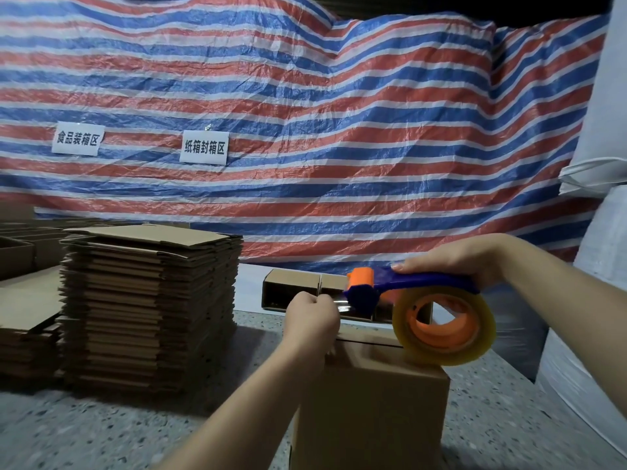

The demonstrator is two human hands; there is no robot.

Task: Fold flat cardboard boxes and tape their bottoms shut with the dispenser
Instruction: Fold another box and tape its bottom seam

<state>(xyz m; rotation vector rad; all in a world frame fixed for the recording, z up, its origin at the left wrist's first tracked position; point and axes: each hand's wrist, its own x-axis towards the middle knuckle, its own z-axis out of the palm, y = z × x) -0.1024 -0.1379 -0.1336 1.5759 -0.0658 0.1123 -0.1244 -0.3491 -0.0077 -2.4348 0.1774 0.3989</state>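
Big stack of flat boxes on the left isn't folded yet, so plenty is left. One folded box stands in front, bottom flaps closed, taping looks like it's only just starting. Right hand grips the tape dispenser above it; left hand pinches the tape end.

Backdrop: red, white and blue striped tarp, wrinkled
Signs: two white paper labels on tarp
Floor: grey speckled stone
Light: dim
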